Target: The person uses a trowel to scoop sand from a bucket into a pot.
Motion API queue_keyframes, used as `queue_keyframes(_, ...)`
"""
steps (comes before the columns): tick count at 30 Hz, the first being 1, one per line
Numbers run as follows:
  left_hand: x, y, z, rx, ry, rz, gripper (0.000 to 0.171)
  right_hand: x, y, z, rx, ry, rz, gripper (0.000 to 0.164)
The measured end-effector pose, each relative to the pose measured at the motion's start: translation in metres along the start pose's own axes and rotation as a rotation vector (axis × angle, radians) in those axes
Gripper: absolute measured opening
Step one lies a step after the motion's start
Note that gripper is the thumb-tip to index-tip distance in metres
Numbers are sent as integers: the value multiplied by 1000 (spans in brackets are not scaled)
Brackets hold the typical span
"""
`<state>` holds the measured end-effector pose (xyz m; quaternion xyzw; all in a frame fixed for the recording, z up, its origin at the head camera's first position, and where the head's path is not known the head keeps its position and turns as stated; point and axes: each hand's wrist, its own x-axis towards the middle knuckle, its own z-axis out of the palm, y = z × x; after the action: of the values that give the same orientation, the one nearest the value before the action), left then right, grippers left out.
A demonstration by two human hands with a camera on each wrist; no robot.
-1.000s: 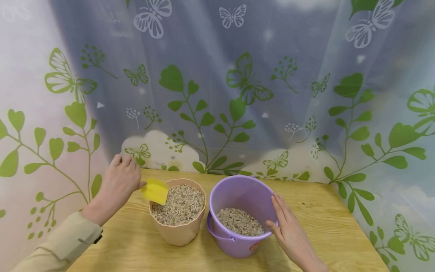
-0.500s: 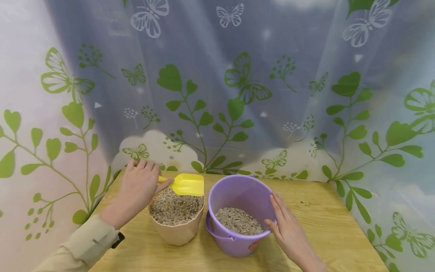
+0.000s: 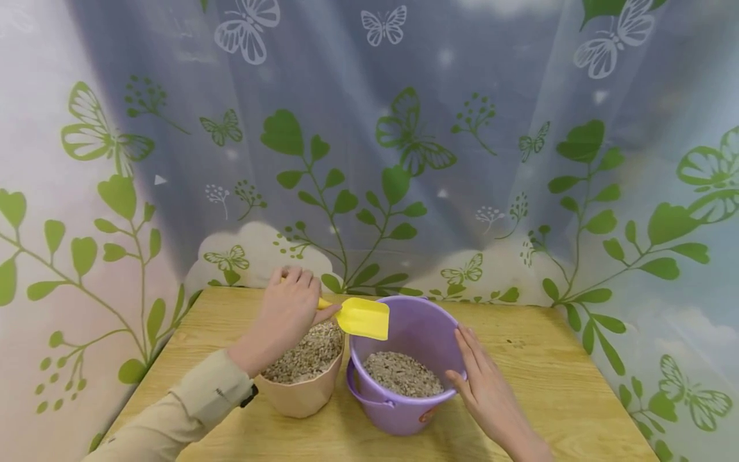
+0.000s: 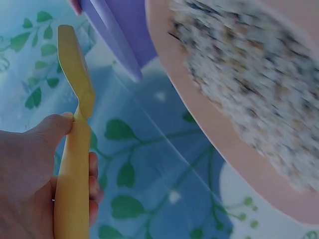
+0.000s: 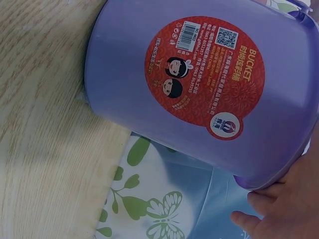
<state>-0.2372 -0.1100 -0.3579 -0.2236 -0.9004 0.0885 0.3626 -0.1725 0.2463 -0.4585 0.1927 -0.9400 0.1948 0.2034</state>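
My left hand [image 3: 284,309] grips the handle of a yellow toy shovel [image 3: 364,318]. The shovel's blade points right, above the left rim of a purple bucket [image 3: 398,417], and I see no grit on it. Below my left wrist stands a peach faceted pot [image 3: 300,399], nearly full of pale mixed grit [image 3: 314,351]. A lower layer of similar grit [image 3: 402,374] lies at the bottom of the bucket. My right hand [image 3: 491,398] rests against the bucket's right rim with its fingers extended. In the left wrist view, thumb and fingers wrap the shovel [image 4: 75,149].
Pot and bucket stand side by side on a wooden table [image 3: 554,385]. A printed curtain [image 3: 346,160] with butterflies and leaves hangs behind the table and along its sides. The bucket's handle [image 3: 364,398] hangs at its left front. A red label [image 5: 209,74] is on its outer wall.
The left hand has moved the shovel rightward, from the pot's left rim across the pot to the bucket's left rim. The right hand has stayed at the bucket.
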Motion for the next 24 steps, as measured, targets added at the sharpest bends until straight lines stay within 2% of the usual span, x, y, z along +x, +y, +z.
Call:
queue_keyframes(3,12,16,3,35,27,45,58,1,1,0,-6,10,-7,67)
queue_keyframes(6,23,32,5,110,13,107,59,1,1,1,-18,12,-7,67)
queue_keyframes(12,37,61,9,331,-90,279,56,0,2,2,-12,-12,10,68)
queue_keyframes(14,42,69,11,384,-109,345,51,0,2,1,-8,-12,11,68)
queue_keyframes(16,46,75,13,437,-137,403,39,0,2,1,-11,-8,5,68)
queue_keyframes(21,56,87,18,602,-258,557,12,0,3,0,-28,1,-16,69)
queue_keyframes(24,57,94,23,662,-330,645,14,0,3,-3,-66,-18,-28,69)
